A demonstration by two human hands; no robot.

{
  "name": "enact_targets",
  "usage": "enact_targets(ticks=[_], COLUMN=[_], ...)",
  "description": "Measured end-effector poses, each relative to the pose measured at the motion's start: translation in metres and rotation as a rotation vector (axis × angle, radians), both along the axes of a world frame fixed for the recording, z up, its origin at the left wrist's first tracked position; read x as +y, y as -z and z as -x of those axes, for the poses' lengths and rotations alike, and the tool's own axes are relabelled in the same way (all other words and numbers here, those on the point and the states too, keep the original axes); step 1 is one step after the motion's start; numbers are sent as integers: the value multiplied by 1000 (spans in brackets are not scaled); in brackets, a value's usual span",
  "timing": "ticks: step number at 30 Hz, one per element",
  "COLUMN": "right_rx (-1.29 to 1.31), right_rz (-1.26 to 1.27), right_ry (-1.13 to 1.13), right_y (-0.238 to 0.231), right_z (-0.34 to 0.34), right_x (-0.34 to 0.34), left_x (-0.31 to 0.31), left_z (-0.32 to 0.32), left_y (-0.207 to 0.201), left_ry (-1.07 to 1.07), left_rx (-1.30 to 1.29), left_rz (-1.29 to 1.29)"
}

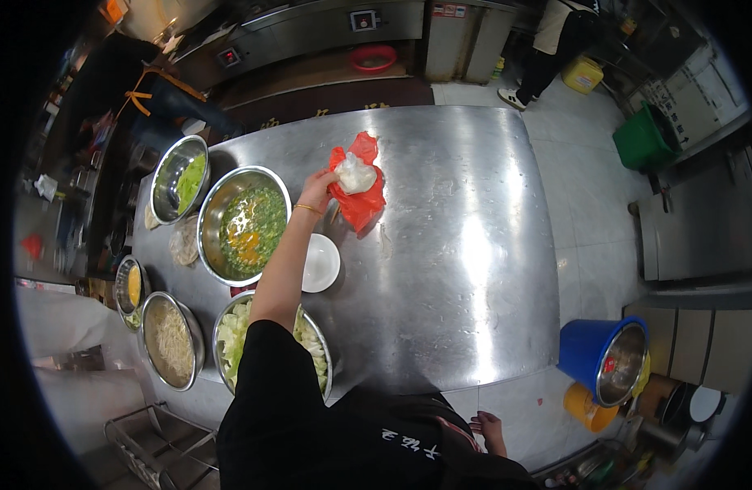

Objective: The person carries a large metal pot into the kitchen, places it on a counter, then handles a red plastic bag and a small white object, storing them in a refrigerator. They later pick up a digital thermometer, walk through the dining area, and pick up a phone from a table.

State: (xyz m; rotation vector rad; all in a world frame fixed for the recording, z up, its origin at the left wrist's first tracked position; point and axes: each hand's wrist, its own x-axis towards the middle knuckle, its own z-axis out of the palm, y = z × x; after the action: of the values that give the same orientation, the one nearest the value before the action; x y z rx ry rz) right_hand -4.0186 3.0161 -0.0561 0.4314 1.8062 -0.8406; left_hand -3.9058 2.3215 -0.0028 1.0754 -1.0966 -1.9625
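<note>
My left hand (316, 193) reaches far over the steel table, its fingers closed at the left edge of a red plastic bag (362, 214). On this bag sits a small clear plastic bag (356, 174) with something white inside; I cannot tell whether my fingers also grip it. Close to my left forearm are a white bowl (320, 263) and a large steel bowl (244, 229) of chopped greens with yellow egg-like liquid. Beneath my upper arm, a steel bowl of cut cabbage (312, 351) is partly hidden. My right hand (489, 430) hangs beside my body, holding nothing, fingers loosely apart.
Along the table's left side stand steel bowls with lettuce leaves (190, 183), pale shreds (170, 339) and yellow liquid (134, 286). A blue bucket (588, 353) is by the right corner. One person (151, 98) stands far left, another (556, 41) beyond the table.
</note>
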Motion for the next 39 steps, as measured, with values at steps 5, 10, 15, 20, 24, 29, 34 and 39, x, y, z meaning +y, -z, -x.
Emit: enact_targets(ticks=[5,10,15,20,24,29,34,39], right_rx=[1,3,-2,-4,-2,14,53,187], right_rz=[12,29,35,7,-5,25,92,233], right_ry=[-26,-43,-28,-26,-23,-32,-30,-121], right_y=[1,3,3,-1,-2,0,-7,-49], right_z=[7,9,8,4,3,0,6,22], right_x=[-5,-12,-15,-11,-10,-14,-22,-65], left_x=[-8,3,24,29,34,39,51,111], left_z=[-23,-24,-12,-2,0,6,15,26], left_y=[4,7,2,-9,-16,-23,-53,-102], left_ry=[9,-76,-222,159,303,310,192,125], left_rx=[-373,-919,-1178,-1000,-1010,-1084,-883,-496], left_rz=[239,636,1191,1307,1275,1322,1287,1261])
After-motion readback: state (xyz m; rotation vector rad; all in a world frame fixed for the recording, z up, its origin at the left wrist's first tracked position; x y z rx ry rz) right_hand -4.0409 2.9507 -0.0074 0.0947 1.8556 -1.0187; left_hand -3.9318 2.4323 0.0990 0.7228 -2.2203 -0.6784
